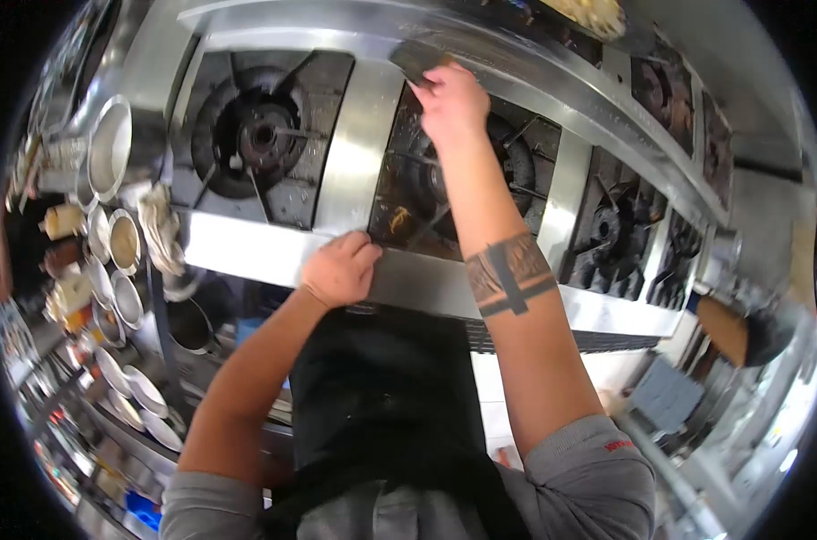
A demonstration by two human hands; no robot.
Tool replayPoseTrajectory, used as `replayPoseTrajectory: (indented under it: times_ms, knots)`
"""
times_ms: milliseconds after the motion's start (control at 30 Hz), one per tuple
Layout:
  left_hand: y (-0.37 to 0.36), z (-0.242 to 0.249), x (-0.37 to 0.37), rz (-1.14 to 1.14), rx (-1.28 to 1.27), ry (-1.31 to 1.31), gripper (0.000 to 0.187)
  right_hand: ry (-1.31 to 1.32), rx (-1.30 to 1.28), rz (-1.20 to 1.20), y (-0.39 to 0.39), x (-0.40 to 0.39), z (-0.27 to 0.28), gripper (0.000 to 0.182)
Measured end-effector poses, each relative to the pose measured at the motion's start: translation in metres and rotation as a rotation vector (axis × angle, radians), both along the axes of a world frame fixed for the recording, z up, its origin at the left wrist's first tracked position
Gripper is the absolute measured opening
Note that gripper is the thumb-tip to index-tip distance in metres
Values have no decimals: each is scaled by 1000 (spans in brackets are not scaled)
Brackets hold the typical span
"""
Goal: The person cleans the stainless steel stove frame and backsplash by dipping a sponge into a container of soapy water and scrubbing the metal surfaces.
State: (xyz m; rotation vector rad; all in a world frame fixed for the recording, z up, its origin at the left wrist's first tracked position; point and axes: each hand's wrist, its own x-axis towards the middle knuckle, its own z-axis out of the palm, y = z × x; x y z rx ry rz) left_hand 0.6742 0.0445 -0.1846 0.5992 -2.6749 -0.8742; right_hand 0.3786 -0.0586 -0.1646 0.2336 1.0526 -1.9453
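My right hand point(453, 103) reaches to the back of the steel gas stove, over the middle burner. Its fingers are closed on a dark flat piece point(413, 59), pressed against the steel at the rear edge; blur hides its exact kind. My left hand point(341, 270) rests on the stove's front rail point(246, 249), fingers curled in, with nothing visible in them. Beneath my right forearm lies the middle burner point(516, 166), partly covered. A small yellowish-brown scrap point(399, 219) sits on its dark tray. To the left is an uncovered burner point(263, 135) with its black grate.
More burners point(606, 223) continue to the right. A raised steel ledge point(552, 67) runs along the back. On the left stand a metal strainer or pan point(110, 148), a crumpled cloth point(159, 229) and several bowls point(123, 241). A dark pan point(768, 333) is at far right.
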Motion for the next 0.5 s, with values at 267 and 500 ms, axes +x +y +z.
replayPoseTrajectory:
  times_ms: [267,500]
  knots:
    - [6,-5,10,63,-51,126,20,73,40,218,154,-57,53,25]
    - [38,-13,6,606,11,188,13,1399,572,439,224,-99,92,32]
